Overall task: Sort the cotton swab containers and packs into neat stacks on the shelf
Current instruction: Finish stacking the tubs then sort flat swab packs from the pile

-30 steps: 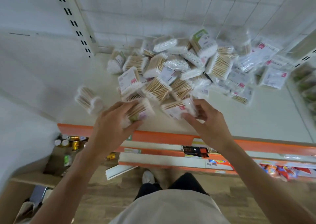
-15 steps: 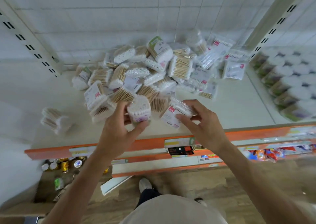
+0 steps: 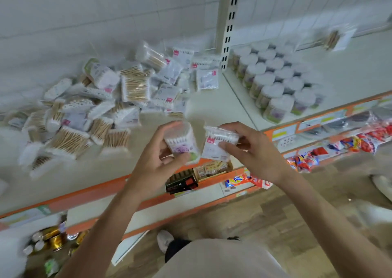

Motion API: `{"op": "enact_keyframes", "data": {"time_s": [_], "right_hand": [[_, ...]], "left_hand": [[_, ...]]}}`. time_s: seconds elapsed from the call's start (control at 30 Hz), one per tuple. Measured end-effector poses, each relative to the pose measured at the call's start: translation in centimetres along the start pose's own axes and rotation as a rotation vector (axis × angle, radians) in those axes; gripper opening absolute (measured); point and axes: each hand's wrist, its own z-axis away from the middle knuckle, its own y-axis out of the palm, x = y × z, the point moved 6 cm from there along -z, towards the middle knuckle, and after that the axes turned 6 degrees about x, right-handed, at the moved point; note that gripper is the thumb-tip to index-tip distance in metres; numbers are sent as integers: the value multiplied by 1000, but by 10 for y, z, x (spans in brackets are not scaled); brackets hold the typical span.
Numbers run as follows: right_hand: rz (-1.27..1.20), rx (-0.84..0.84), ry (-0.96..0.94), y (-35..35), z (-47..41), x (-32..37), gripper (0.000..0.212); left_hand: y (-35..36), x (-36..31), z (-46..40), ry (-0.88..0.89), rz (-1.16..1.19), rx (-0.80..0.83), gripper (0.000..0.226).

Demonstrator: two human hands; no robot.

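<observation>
Above shelf edge (image 3: 101,189) | hands lifted clear: left (image 3: 156,161) grips tub (image 3: 182,143), right (image 3: 252,150) pinches pack (image 3: 218,145)

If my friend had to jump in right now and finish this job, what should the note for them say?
Left hand: grips a round tub of cotton swabs, lifted off the shelf.
Right hand: pinches a flat swab pack, also in the air.
Both are held above the shelf's front edge.
Done: rows of round tubs stand neatly on the shelf section to the right.
Left: the big jumbled pile of packs on the left section is unsorted. Likely next: the tub joins the rows, the pack starts a stack.
</observation>
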Motion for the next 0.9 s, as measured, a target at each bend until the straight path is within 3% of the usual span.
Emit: {"op": "enact_keyframes", "data": {"time_s": [0.13,0.4,0.7,0.9], "right_hand": [[27,-24,8,-42,25,-18,29],[44,-173,74,-134,63,-53,24],[46,-282,26,-187,50,-63,23],[25,-387,25,-214,46,-62,22]], "left_hand": [[49,-11,-23,9,-17,12,66],[136,-49,-75,185,-286,60,61],[148,-85,-119,308,-496,27,65],[159,-102,-163,430,-439,-6,71]]}}
